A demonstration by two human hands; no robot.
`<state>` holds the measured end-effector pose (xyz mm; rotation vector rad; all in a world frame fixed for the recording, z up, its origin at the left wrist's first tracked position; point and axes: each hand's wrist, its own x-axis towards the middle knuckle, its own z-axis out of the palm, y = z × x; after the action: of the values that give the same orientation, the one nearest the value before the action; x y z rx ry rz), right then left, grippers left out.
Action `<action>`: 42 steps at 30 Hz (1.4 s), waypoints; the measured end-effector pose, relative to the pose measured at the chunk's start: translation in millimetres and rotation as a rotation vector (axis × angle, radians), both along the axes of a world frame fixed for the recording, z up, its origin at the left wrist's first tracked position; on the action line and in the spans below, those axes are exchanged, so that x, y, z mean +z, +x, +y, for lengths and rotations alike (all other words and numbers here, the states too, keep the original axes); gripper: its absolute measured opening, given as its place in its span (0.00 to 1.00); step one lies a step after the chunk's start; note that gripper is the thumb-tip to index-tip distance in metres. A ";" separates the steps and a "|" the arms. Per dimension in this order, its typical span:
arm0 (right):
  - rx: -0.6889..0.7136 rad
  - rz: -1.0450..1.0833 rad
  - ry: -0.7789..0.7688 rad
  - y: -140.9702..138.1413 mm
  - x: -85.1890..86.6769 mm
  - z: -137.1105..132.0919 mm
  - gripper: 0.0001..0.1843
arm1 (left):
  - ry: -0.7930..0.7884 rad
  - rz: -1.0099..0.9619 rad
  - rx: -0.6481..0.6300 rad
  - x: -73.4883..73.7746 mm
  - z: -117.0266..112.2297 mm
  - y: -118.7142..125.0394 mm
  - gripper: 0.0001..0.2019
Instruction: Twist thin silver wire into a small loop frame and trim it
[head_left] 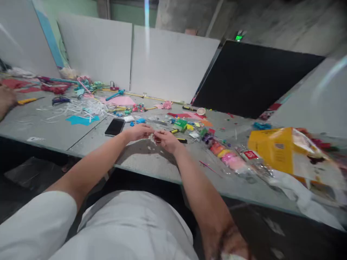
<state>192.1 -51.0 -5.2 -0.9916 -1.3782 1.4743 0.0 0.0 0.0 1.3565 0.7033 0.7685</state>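
Note:
Close together above the table's front part, my left hand (139,132) and my right hand (168,141) meet at the fingertips. Both have their fingers pinched together. Something small and pale shows between them, too tiny and blurred to name. Beside my left wrist lies a dark smartphone (115,127). Just past my right hand, a black and yellow tool (181,140) rests on the tabletop, partly hidden by that hand. A green box (180,125) and a bright yellow piece (190,127) sit behind it.
Along the right lie a clear tube of coloured clay-like lumps (223,153) and a yellow bag (271,150). White paper strips (86,107) and blue paper (81,120) are spread at left. Another person's hand (7,100) is at the far left, near an orange-handled tool (27,101). Panels (173,61) stand behind.

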 end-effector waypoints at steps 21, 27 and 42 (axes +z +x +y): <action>-0.260 -0.240 0.447 -3.5 -15.1 12.8 0.18 | 0.124 0.050 0.111 -17.9 11.6 2.8 0.12; -0.251 -0.254 0.355 -3.9 -19.1 17.0 0.17 | 0.170 0.103 0.147 -12.9 8.7 1.5 0.16; -0.349 -0.374 0.256 -7.0 -19.2 15.1 0.09 | 0.314 0.172 0.113 -10.5 6.2 1.9 0.20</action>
<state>185.0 -36.0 -24.3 -1.3053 -1.5144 0.8591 1.9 6.2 -10.5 1.6933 0.8238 0.8861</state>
